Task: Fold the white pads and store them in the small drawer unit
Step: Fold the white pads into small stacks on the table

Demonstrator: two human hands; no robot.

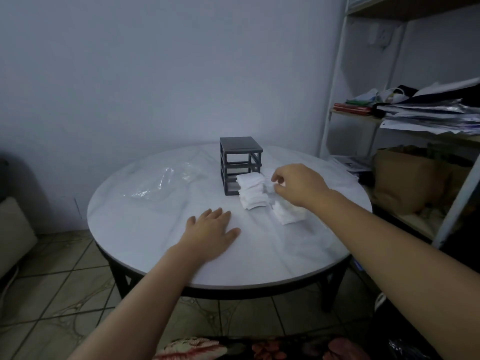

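Near the middle of the frame, a little right of centre, the right hand (298, 183) pinches a small white pad (268, 181) between thumb and curled fingertips. The pad is held just above the worktop (155, 245). It looks soft and rumpled, and its long axis cannot be told.

Just left of it, a stack of pads (252, 191) rises upright and slightly uneven, touching the front of the drawer unit (241, 162). A second stack (288, 214) sits lower right, partly under the right wrist. All the pads are white, squarish and cloth-like.

The drawer unit is a dark grey cube-shaped frame standing upright, its tiered open sides turned toward the lower right.

The left hand (211, 231) lies flat on the worktop at lower centre, palm down. Its fingers are straight and close together and point toward the top of the frame.

A clear plastic bag (166, 183) lies to the left. At the right edge a shelf (337, 74) holds papers (428, 114).
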